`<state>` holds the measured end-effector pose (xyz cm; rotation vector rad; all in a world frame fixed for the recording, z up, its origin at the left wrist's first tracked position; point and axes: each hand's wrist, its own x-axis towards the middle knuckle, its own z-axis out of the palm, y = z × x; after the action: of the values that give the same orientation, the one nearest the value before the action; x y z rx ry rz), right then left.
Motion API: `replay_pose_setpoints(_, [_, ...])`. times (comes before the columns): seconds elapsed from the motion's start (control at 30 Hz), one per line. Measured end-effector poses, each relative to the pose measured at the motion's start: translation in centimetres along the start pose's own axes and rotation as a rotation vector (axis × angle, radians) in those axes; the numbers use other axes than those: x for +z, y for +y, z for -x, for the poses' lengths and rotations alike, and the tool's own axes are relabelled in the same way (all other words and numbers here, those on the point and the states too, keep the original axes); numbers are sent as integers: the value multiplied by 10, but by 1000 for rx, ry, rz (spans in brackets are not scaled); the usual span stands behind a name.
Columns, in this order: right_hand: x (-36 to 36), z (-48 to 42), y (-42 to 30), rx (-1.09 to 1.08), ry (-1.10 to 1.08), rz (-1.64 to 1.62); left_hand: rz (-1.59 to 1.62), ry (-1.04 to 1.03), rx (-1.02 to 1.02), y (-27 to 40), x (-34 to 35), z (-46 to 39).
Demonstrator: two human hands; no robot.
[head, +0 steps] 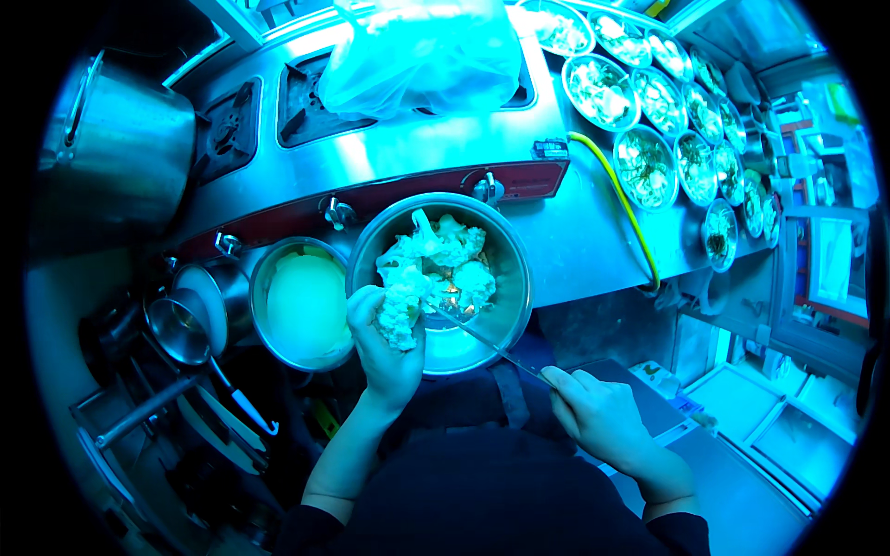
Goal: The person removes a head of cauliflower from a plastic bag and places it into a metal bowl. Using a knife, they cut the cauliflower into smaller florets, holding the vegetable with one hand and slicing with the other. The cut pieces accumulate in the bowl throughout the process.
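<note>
My left hand point(379, 340) grips a piece of cauliflower point(400, 316) over the left side of a deep metal bowl point(511, 306). More cauliflower florets point(445, 243) lie inside that bowl. In my right hand point(598, 410) is the handle of a long, thin knife point(497, 347), which crosses the bowl's near right rim. Its tip meets the cauliflower beside my left fingers. Left of the bowl, close to my left hand, stands a metal pot point(257, 306) with a large pale rounded mass point(306, 306) inside; I cannot tell what it is.
A gas stove point(417, 149) carries a filled plastic bag point(424, 62). Far left stands a tall stockpot point(125, 139); a ladle point(184, 330) hangs below it. Several metal bowls of food point(646, 167) crowd the right counter point(577, 243), where a yellow hose point(612, 174) runs to the edge.
</note>
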<state>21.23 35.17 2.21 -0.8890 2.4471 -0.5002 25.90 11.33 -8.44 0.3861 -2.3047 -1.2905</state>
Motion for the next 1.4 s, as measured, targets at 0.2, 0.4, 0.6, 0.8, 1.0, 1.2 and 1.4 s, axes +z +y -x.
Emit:
replay_pose_setpoints(0.2, [-10,-8,-6,-1,-31,9,-21,-16,61,-13,6,5])
replay_pose_setpoints(0.4, [-2,-16,-5,15,-98,92,-53,-30,-16,-29,12,15])
replay_pose_setpoints(0.6, [-12,-12,-5,19,-118,42,49,-17,-103,-33,16,18])
replay_pose_setpoints(0.8, [-8,-19,3,19,-140,47,-129,-102,197,-28,16,7])
replay_pose_setpoints(1.0, [16,-31,2,53,-145,77,-111,-134,101,-33,17,13])
replay_pose_setpoints(1.2, [40,-41,-2,35,-103,43,-76,-172,2,-51,9,17])
replay_pose_setpoints(1.4, [63,-59,0,42,-37,114,-44,-214,-3,-26,9,18])
